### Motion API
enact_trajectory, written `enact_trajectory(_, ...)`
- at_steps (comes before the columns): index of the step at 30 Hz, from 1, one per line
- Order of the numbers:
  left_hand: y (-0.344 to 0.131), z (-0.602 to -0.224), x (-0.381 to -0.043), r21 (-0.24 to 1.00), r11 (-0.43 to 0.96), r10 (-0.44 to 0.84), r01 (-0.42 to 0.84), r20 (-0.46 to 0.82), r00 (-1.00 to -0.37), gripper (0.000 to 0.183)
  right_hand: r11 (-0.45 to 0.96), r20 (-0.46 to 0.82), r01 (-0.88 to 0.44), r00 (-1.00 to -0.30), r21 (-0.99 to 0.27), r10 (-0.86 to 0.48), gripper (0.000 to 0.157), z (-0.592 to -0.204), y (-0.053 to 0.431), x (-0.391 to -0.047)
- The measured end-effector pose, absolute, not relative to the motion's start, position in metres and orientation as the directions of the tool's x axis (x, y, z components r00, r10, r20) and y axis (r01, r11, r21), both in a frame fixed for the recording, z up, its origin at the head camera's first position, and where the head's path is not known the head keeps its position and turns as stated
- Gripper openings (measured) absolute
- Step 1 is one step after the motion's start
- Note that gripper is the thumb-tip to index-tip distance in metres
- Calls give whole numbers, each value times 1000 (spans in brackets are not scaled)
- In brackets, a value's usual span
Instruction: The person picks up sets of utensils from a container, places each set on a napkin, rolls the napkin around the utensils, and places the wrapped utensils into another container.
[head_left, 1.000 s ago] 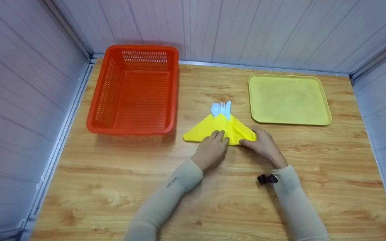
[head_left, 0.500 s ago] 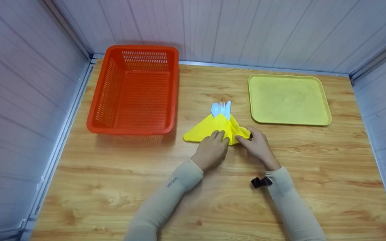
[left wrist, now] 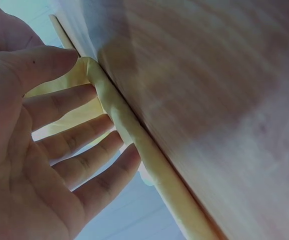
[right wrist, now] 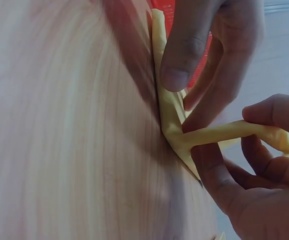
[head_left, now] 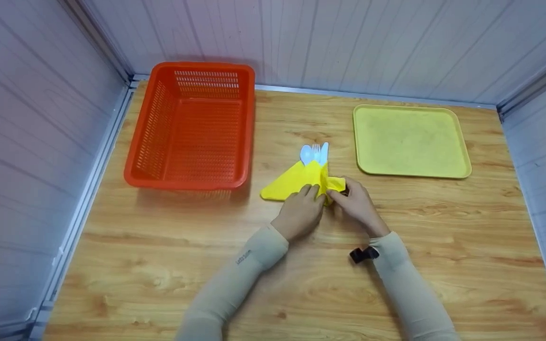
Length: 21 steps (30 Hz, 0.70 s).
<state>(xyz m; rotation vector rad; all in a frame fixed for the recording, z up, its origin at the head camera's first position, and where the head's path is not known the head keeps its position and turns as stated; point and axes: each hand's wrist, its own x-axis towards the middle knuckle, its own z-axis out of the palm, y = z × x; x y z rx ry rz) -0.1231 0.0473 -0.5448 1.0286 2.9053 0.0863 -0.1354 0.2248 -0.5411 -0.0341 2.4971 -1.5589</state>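
A folded yellow napkin point(head_left: 283, 182) lies on the table, its left corner flat and its right side turned up. From its top stick out a white spoon point(head_left: 306, 154), a fork point(head_left: 316, 151) and a knife point(head_left: 324, 154); their lower parts are hidden in the cloth. My left hand point(head_left: 298, 214) presses on the napkin's middle, with extended fingers along its near edge in the left wrist view. My right hand point(head_left: 359, 204) pinches the lifted right flap between thumb and fingers. In the right wrist view, that flap point(right wrist: 217, 133) stands away from the table beside the left fingers.
At the back left stands a red plastic basket point(head_left: 245, 142) with slotted walls. A yellow tray point(head_left: 410, 142) lies at the back right. Panelled walls point(head_left: 372, 47) enclose the wooden table point(head_left: 301, 289) at the back and sides.
My right hand has moved left, folding the napkin's right corner up and inward. The left hand has stayed in place on the napkin's middle. The cutlery has not visibly shifted.
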Motion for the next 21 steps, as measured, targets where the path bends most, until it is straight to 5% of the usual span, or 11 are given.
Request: enact_trajectory(21, 38, -545, -124, 128, 749, 661, 651, -59, -748, 48, 544, -61, -27, -988, -839, -144, 29, -543, 215, -134)
